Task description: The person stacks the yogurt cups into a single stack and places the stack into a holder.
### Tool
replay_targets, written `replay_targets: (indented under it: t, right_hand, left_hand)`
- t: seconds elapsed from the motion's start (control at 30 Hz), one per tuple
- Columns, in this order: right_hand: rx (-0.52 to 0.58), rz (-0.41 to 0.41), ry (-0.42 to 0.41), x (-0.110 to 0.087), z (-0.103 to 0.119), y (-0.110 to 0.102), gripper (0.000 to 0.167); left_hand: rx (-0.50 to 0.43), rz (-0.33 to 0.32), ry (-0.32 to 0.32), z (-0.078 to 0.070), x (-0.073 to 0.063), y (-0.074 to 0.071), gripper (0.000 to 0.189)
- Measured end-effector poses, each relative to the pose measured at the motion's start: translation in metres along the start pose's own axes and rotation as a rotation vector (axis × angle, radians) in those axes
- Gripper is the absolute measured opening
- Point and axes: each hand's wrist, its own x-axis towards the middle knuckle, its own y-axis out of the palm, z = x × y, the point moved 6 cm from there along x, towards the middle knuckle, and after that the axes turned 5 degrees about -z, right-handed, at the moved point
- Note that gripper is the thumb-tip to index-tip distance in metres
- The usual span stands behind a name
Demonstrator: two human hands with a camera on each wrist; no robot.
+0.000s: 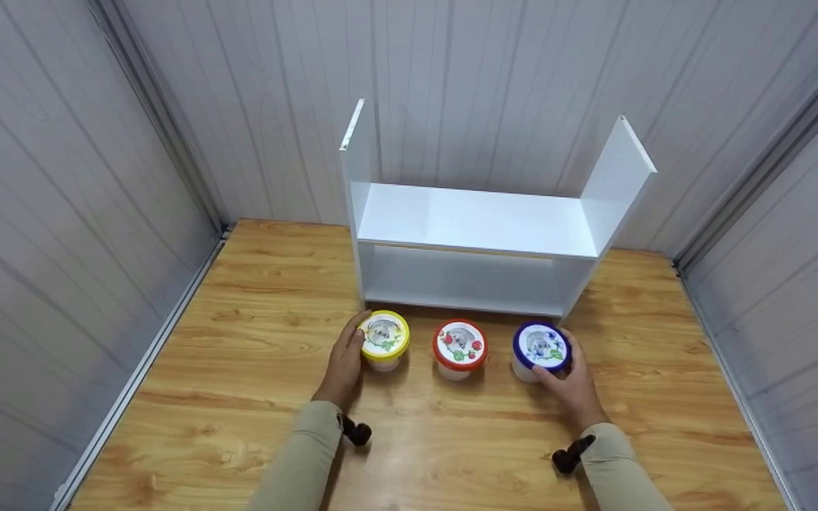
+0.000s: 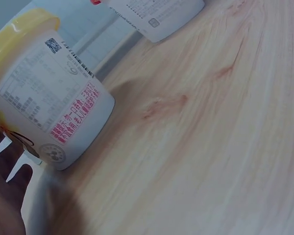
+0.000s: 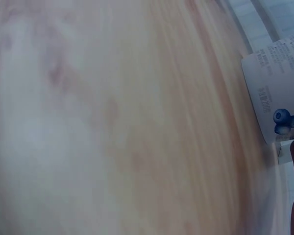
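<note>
Three white plastic tubs with printed lids stand in a row on the wooden tabletop. At the left is the yellow-lidded tub [image 1: 385, 335], with my left hand [image 1: 344, 358] against its left side. The left wrist view shows the fingers [image 2: 1, 159] beside that tub's label, the thumb apart from it. In the middle, the red-lidded tub [image 1: 459, 345] stands untouched. My right hand [image 1: 574, 380] grips the blue-lidded tub [image 1: 542, 347], thumb at its front and fingers round its right side. Blueberries are printed on this tub [image 3: 277, 93] in the right wrist view.
Just behind the tubs stands a white shelf unit [image 1: 476, 220] with two upright side panels, a middle shelf and a lower one. Pale panelled walls [image 1: 466, 85] enclose the wooden tabletop [image 1: 253, 341] at the back and sides.
</note>
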Motion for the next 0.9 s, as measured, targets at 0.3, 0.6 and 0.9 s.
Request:
replay_targets:
  t: [0.3, 0.6, 0.9]
  right_hand:
    - [0.136, -0.036, 0.029, -0.001, -0.003, 0.006, 0.095]
    - [0.239, -0.091, -0.010, -0.011, 0.019, 0.011, 0.092]
    - [0.258, -0.137, -0.017, -0.005, -0.011, 0.015, 0.096]
  left_hand:
    - [-0.117, -0.004, -0.048, 0.009, -0.002, 0.004, 0.045]
    - [-0.119, 0.006, -0.025, -0.009, -0.008, 0.004, 0.043]
    - [-0.074, 0.003, -0.001, -0.023, -0.016, 0.006, 0.045]
